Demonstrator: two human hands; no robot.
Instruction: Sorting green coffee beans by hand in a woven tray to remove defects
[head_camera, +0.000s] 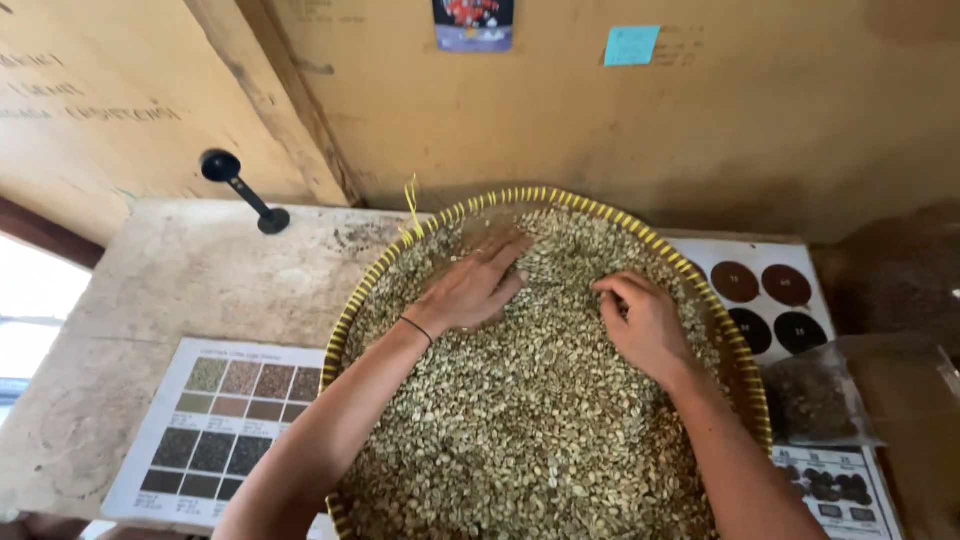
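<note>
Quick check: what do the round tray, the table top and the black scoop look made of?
Round tray: looks like woven bamboo or rattan, its rim wrapped in yellow and dark strips.
Table top: seems to be bare concrete or stone, matte, mottled grey and stained.
Black scoop: probably plastic, uniformly black with a slight sheen; could be coated metal.
Both hands rest on pale green beans.

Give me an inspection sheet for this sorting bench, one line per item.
Surface: pale stone-like bench top, stained.
Job's things: round woven tray with yellow rim, heaped with pale green beans.
Clutter: black scoop; colour chart sheet; sheet with dark discs; clear bag of beans.
Hands: left hand flat on the beans; right hand curled, fingers in the beans.
Cables: nothing seen.
Surroundings: plywood wall, blue note, small picture.
</note>
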